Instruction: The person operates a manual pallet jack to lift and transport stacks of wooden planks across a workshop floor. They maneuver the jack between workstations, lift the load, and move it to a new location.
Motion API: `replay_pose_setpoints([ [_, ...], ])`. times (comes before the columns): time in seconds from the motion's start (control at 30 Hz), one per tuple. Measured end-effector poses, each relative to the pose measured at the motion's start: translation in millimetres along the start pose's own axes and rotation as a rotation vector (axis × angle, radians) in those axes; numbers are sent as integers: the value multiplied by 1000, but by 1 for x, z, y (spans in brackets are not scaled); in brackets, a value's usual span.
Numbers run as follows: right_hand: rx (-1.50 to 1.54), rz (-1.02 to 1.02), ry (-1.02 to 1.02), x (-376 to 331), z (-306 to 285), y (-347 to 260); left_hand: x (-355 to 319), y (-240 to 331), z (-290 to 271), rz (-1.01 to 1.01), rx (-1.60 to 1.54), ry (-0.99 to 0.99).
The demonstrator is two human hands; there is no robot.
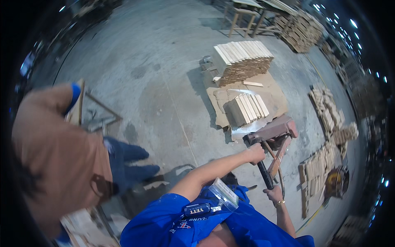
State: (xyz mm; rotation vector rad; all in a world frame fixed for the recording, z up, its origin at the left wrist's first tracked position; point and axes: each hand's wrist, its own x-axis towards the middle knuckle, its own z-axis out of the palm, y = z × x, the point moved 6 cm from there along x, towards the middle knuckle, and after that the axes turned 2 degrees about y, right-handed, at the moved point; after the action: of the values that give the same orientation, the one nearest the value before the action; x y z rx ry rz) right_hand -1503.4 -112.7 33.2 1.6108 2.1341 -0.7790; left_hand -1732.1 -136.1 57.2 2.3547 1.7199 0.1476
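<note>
Both my hands are on the black handle bar (265, 174) of a reddish-brown hand pallet truck (271, 130). My left hand (256, 153) is closed around the bar's far end, its arm stretched across in front of me. At the near end my right hand (274, 195) grips it, with a gold-coloured band at the wrist. Just beyond the truck's body lies a flat brown sheet (273, 92) bearing wood. A small bundle of pale wooden slats (248, 109) stands nearest the truck, and a larger stack of slats (242, 61) behind it. The truck's forks are hidden.
A person in a brown shirt (61, 152) stands close on my left, beside a wooden frame (103, 107). Wood piles (319, 164) line the right, near a round yellowish-brown object (337, 181). Wooden stands (242, 18) and another wood pile (300, 31) are at the back.
</note>
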Motion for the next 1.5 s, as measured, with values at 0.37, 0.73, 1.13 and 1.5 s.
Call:
replay_pose_setpoints([
  [0.37, 130, 210, 120, 127, -18, -262, 56, -294, -43, 338, 68, -37],
  [0.73, 109, 580, 116, 198, -47, -307, 123, -371, -56, 792, -139, -88],
  [1.13, 235, 788, 210, 189, -19, -442, 76, -460, -79, 1057, -168, -236],
  [1.5, 338, 1033, 135, 182, 46, -671, -48, -627, -120, 1193, -133, -372],
])
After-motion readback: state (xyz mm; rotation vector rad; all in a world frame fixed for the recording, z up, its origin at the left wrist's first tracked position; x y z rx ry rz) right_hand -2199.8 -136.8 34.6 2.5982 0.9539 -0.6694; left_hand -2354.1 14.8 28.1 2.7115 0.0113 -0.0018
